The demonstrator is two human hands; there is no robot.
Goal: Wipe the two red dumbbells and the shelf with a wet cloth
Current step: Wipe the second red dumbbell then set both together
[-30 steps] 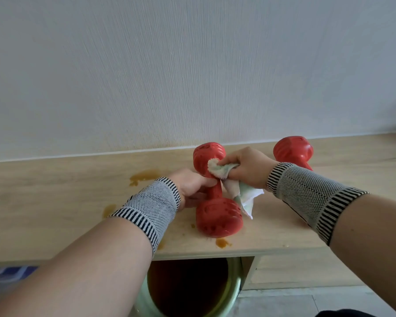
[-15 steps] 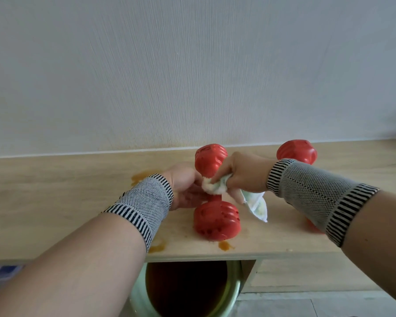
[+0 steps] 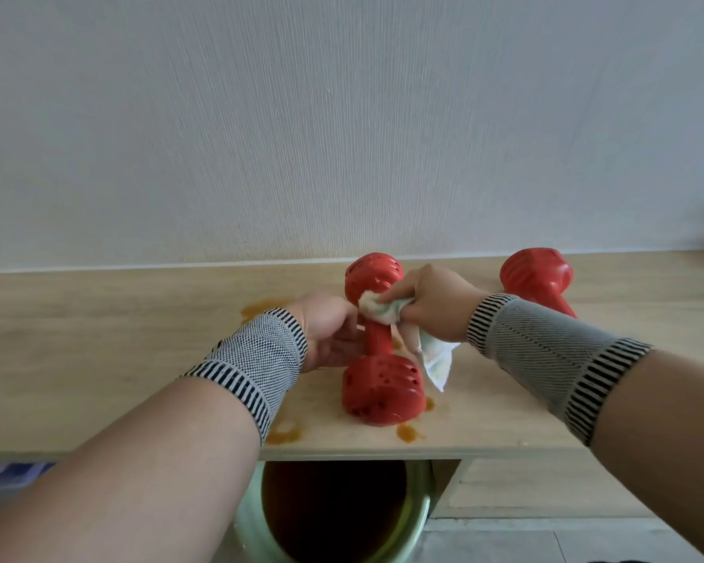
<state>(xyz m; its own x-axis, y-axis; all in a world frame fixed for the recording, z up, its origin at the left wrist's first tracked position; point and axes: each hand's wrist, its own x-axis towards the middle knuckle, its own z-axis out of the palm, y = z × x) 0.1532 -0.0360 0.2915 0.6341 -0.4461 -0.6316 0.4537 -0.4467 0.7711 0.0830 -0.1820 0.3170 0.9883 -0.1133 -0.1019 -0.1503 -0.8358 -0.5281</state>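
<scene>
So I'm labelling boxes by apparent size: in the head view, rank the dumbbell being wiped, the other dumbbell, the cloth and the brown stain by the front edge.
1. Dumbbell being wiped
2. Other dumbbell, partly hidden behind the right wrist and farther away, so unsure
3. Cloth, partly bunched in the right hand
4. Brown stain

Pale textured wall (image 3: 342,115), grey floor tiles (image 3: 545,542) below.
</scene>
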